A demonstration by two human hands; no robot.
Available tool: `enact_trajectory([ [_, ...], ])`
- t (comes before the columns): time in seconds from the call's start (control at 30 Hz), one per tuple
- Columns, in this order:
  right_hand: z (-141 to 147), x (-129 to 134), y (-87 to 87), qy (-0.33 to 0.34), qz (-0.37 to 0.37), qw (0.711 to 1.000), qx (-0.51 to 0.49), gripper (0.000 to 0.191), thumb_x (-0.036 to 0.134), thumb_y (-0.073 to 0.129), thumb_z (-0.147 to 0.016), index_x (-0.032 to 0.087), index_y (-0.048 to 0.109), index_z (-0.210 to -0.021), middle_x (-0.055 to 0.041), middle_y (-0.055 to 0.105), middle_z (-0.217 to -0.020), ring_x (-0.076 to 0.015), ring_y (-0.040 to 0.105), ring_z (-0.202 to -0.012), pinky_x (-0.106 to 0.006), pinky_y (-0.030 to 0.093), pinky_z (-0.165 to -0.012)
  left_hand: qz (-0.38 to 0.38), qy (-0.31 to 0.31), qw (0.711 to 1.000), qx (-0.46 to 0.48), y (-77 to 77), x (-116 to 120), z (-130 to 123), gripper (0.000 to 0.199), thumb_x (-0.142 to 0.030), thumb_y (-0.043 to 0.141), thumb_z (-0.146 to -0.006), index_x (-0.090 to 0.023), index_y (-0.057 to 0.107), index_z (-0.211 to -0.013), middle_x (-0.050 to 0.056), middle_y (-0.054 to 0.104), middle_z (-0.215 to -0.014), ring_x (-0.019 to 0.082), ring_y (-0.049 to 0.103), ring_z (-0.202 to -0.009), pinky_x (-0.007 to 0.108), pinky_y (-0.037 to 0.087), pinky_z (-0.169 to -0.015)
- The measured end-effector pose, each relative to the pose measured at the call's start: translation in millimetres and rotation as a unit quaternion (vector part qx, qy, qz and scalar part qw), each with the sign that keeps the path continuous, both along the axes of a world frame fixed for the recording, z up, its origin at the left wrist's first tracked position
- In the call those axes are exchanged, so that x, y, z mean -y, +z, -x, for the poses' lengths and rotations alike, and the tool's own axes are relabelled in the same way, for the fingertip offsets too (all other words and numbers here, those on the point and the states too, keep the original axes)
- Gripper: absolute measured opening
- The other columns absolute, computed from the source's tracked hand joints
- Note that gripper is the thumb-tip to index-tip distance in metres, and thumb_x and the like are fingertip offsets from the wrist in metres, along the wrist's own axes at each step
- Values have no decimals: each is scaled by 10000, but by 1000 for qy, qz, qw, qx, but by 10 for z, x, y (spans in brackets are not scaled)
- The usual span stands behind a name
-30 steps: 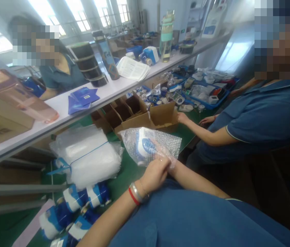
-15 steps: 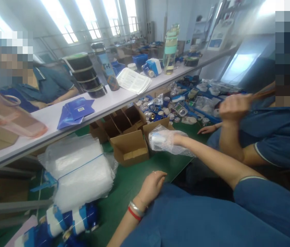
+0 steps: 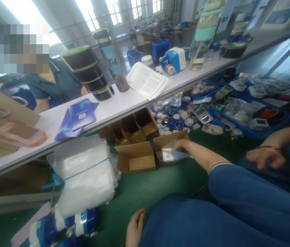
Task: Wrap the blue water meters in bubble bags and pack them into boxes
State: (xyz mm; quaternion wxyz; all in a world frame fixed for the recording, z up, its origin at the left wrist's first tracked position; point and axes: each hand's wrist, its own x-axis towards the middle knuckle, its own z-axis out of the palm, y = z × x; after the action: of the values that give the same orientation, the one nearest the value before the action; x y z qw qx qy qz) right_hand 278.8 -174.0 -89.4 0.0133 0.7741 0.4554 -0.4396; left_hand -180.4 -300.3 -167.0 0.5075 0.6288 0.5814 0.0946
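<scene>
The person's right hand [image 3: 182,144] reaches into the open carton [image 3: 160,141] toward the far side of the green worktop [image 3: 134,187], fingers curled over the bubble-wrapped blue-and-white item [image 3: 170,155] lying inside, though how tightly they close cannot be told. The left hand [image 3: 135,224] hangs by the worktop's near edge, its visible fingers close together and slightly bent. A second open carton [image 3: 136,157] stands just left of the first, and the stack of bubble bags [image 3: 88,181] lies farther left.
</scene>
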Motion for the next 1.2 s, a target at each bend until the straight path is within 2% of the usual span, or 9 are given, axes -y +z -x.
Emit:
enact_trajectory([
  [0.13,-83,53,-198,36,-39,999,1,349,214,711,-678,145,716,-1020,-107,690,-987,-240,624,-899,-311,463,-830,32,13,999,-34,88,-73,-21,607,-645,500,-707,-146,684,-1000,141,698,-1048,282,653,-1014,392,504,-939],
  [0.23,-119,315,-138,12,-108,993,38,273,219,600,-790,162,697,-1039,-104,661,-1068,-235,586,-992,-307,415,-896,30,-33,997,-64,299,-225,-201,581,-630,503,-700,-153,683,-978,131,702,-1034,282,649,-1023,381,501,-944],
  [0.33,-131,826,48,-50,-193,973,121,260,289,488,-887,169,654,-1047,-113,589,-1166,-233,481,-1123,-329,331,-975,5,-97,992,-82,497,-377,-406,523,-589,491,-719,-164,682,-957,111,706,-1037,276,643,-1037,375,494,-954],
  [0.47,-60,1629,315,-60,-317,897,303,205,369,569,-851,177,604,-915,-90,562,-1013,-229,446,-1016,-355,315,-901,-26,-220,970,-104,642,-538,-621,459,-544,482,-730,-185,684,-933,83,713,-1027,275,641,-1041,382,503,-940],
  [0.57,-15,2135,469,-46,-336,862,378,182,347,605,-828,175,574,-876,-75,539,-950,-224,429,-955,-350,300,-849,-59,-300,946,-105,711,-601,-716,421,-536,482,-725,-213,689,-899,64,718,-1016,277,645,-1034,384,516,-918],
  [0.73,-28,2683,616,-74,-363,818,439,217,353,469,-913,167,573,-871,-91,527,-942,-231,404,-948,-369,266,-855,-110,-333,931,-97,813,-573,-684,398,-538,489,-721,-225,690,-861,55,726,-973,268,657,-1004,376,528,-897],
  [0.83,-8,2789,633,-97,-382,792,466,276,368,402,-942,165,577,-873,-98,531,-962,-240,402,-974,-384,255,-883,-115,-337,930,-93,810,-489,-578,387,-517,491,-726,-223,693,-875,56,721,-998,261,655,-1014,369,516,-917],
  [0.93,93,2712,644,-100,-387,781,479,265,358,398,-942,164,573,-897,-97,529,-977,-242,401,-983,-391,254,-901,-119,-343,928,-85,776,-366,-465,369,-495,483,-745,-226,694,-884,57,718,-1012,253,654,-1018,367,510,-925],
  [1.2,489,2050,768,-107,-387,786,469,161,196,422,-891,146,572,-922,-127,520,-970,-261,389,-970,-410,274,-894,-125,-332,931,-87,817,-121,-355,322,-422,476,-775,-219,699,-884,66,719,-1001,246,658,-1001,372,513,-918],
])
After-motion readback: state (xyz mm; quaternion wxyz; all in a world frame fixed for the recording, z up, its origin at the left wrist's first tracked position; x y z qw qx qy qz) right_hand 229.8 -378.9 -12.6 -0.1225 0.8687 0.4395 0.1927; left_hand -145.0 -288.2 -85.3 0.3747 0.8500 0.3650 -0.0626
